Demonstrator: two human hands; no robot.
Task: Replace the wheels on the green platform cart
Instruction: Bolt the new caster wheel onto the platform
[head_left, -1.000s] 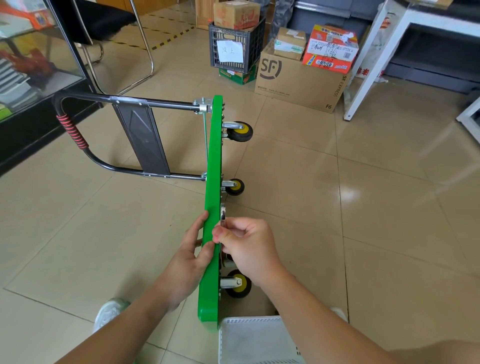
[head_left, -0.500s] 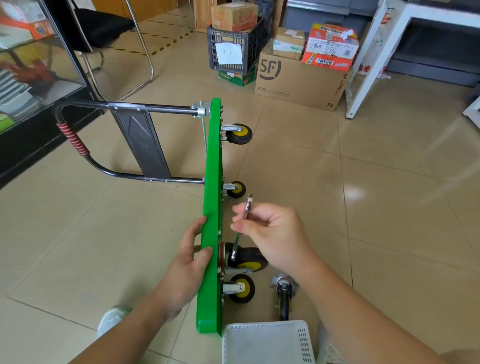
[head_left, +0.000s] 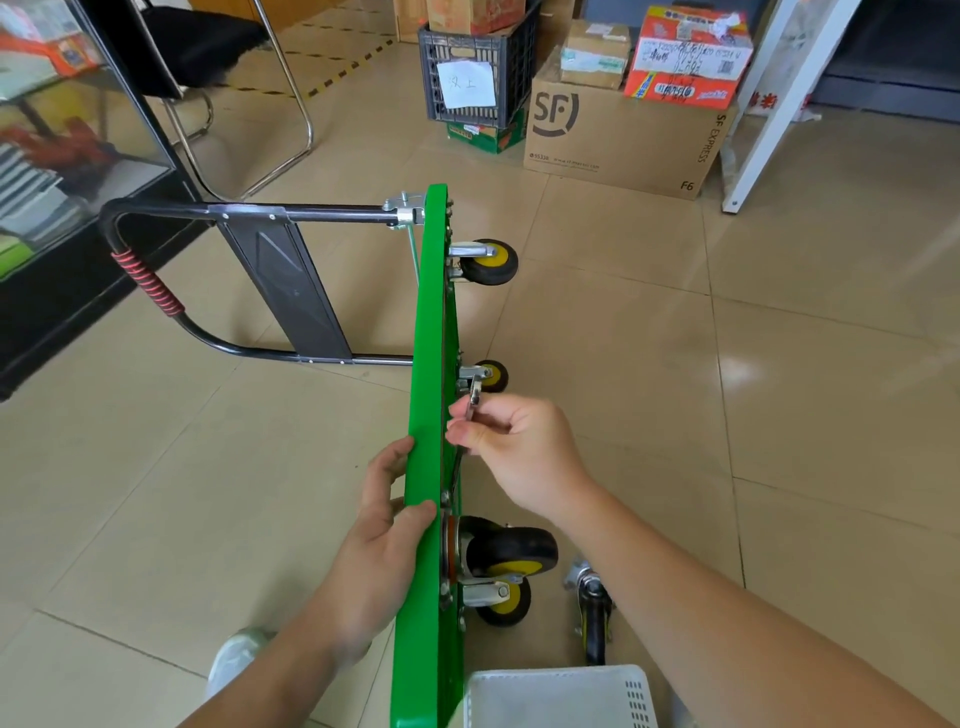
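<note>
The green platform cart (head_left: 428, 322) stands on its long edge on the tiled floor, its black handle (head_left: 156, 270) folded out to the left. Several black-and-yellow wheels stick out to the right: a far wheel (head_left: 488, 261), a small middle wheel (head_left: 492, 375) and two near wheels (head_left: 511, 551). My left hand (head_left: 387, 519) grips the cart's top edge. My right hand (head_left: 514, 449) holds a metal wrench (head_left: 474, 402) against the underside, just below the middle wheel. A loose caster (head_left: 592, 608) lies on the floor by my right forearm.
A white perforated basket (head_left: 561, 696) sits at the bottom edge next to the cart. Cardboard boxes (head_left: 623, 135) and a black crate (head_left: 475, 67) stand at the back. A glass cabinet (head_left: 62, 156) and a chair (head_left: 218, 67) are on the left, a white table leg (head_left: 769, 109) at the right.
My right hand swung out to the right with the wrench half a second ago, then came back toward the cart's underside. The left hand stayed on the edge.
</note>
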